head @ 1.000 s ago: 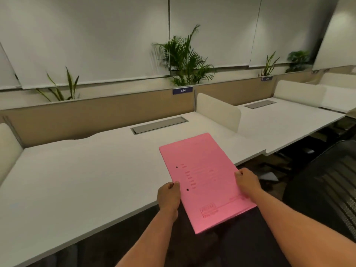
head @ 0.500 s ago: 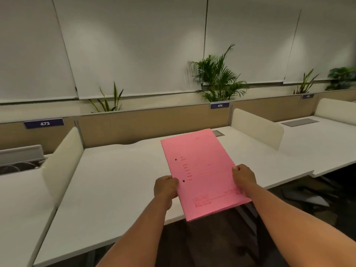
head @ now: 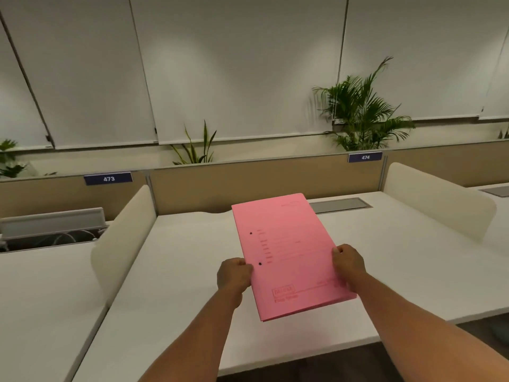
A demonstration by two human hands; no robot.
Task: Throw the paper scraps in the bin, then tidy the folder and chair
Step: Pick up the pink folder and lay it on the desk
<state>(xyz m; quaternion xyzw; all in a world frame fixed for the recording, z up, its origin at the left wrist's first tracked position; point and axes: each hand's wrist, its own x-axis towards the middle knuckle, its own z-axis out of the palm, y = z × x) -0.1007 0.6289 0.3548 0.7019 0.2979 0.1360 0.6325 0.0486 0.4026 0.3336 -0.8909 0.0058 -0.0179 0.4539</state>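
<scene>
My folder (head: 286, 255) is pink with darker pink print and two black holes. The desk (head: 170, 271) is white, the partition (head: 248, 180) tan, the labels (head: 108, 178) navy with white numbers, the plants (head: 360, 111) green.

print on the pink folder (head: 286, 252) too blurred to read — fingers hidden beneath it.
</scene>
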